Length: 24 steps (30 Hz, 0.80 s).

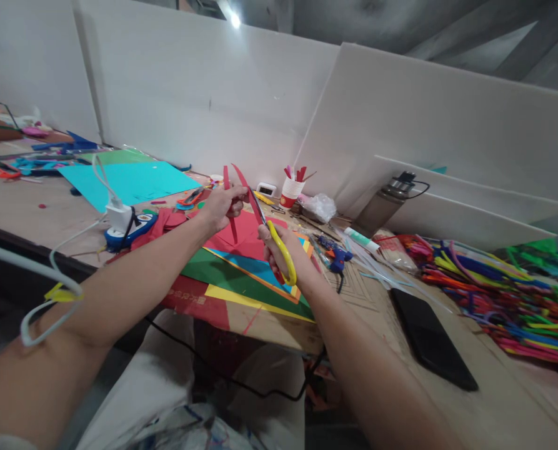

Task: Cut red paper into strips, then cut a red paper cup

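Note:
My left hand (223, 207) is closed on a narrow red paper strip (227, 177), which sticks up above my fingers and hangs down below them. A second curved red paper piece (242, 177) rises beside it, reaching along the scissor blades. My right hand (274, 247) grips yellow-handled scissors (285, 250), blades pointing up and left toward my left hand. Whether the blades are cutting paper I cannot tell. Beneath both hands lies a stack of coloured paper, with red paper (250, 244) on top and a green sheet (222, 275) lower down.
On the left are a turquoise sheet (142, 181) and a blue power strip (119, 234). A paper cup with pens (291, 190) stands at the back. To the right are a bottle (382, 206), a glue gun (337, 255), a black phone (431, 337) and colourful pipe cleaners (503, 294).

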### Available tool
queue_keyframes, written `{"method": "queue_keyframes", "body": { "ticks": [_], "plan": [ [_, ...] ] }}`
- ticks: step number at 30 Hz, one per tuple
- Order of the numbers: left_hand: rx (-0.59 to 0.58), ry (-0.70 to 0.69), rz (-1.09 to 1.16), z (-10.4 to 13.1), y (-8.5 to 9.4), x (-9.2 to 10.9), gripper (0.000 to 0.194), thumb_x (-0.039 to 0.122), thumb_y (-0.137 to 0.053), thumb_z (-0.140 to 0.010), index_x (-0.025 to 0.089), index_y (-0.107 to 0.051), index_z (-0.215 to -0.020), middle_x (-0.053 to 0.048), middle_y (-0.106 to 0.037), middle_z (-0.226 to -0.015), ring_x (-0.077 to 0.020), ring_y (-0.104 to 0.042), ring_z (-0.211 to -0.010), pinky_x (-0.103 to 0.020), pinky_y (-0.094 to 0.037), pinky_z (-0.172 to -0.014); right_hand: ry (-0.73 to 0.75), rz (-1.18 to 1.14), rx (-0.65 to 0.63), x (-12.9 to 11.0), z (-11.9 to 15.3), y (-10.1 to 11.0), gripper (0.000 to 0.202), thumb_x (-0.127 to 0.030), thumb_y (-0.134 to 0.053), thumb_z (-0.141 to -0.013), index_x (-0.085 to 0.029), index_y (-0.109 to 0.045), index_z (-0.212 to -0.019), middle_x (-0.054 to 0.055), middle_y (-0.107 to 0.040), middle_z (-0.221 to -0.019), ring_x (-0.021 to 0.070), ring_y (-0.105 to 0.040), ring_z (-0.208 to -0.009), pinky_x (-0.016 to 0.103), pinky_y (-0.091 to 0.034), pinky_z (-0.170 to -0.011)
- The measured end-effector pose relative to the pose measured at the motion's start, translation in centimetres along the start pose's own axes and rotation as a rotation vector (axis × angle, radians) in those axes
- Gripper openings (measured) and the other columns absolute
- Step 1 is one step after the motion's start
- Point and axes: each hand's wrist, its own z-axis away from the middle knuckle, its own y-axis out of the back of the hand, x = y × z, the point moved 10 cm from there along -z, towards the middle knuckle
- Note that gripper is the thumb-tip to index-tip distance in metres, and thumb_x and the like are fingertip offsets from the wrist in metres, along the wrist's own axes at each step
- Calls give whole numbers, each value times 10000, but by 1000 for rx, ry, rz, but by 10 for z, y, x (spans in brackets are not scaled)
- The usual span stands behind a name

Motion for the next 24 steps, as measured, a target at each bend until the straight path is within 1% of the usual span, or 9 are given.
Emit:
{"method": "queue_keyframes", "body": {
  "ticks": [3, 8, 12, 16, 21, 24],
  "plan": [
    [10, 15, -3, 0, 0, -1, 159, 163, -641, -689, 133, -494, -636, 23, -509, -527, -11, -314, -374, -160, -165, -359, 14, 16, 10, -1, 0, 1, 474, -663, -471, -847, -193, -510, -895, -38, -518, -560, 74, -459, -358, 170, -378, -327],
    [-21, 10, -13, -1, -2, -3, 137, 161, -626, -705, 115, -519, -634, 9, -526, -536, -9, -319, -368, -155, -156, -349, 29, 29, 17, -1, -2, 1, 477, -666, -442, -861, -194, -503, -896, -26, -536, -581, 77, -482, -382, 165, -387, -341],
    [-21, 27, -10, -2, -2, -7, 115, 164, -620, -706, 107, -539, -645, 0, -545, -556, -9, -328, -372, -156, -171, -349, 33, 37, 20, -1, -3, 1, 484, -670, -411, -872, -194, -497, -890, -25, -525, -580, 77, -480, -380, 161, -377, -335],
    [-28, 38, 2, -1, -3, -8, 116, 162, -615, -705, 105, -537, -640, 1, -536, -543, -8, -325, -370, -149, -163, -348, 25, 37, 15, -1, -2, 1, 487, -677, -423, -864, -199, -502, -905, -31, -515, -587, 75, -471, -373, 161, -366, -324],
    [-27, 48, 26, 0, -5, -9, 127, 162, -619, -701, 109, -526, -632, 5, -527, -531, -4, -317, -363, -142, -154, -345, -3, -22, 16, -2, 1, 0, 498, -684, -425, -858, -198, -511, -929, -37, -495, -585, 78, -456, -359, 175, -371, -311],
    [-17, 59, 34, 0, -5, -10, 131, 161, -627, -687, 115, -520, -625, 6, -525, -526, -4, -315, -360, -143, -160, -344, 7, 4, 23, -3, 0, 1, 482, -669, -432, -864, -197, -514, -915, -39, -501, -575, 72, -449, -346, 169, -366, -315]
  ]
}}
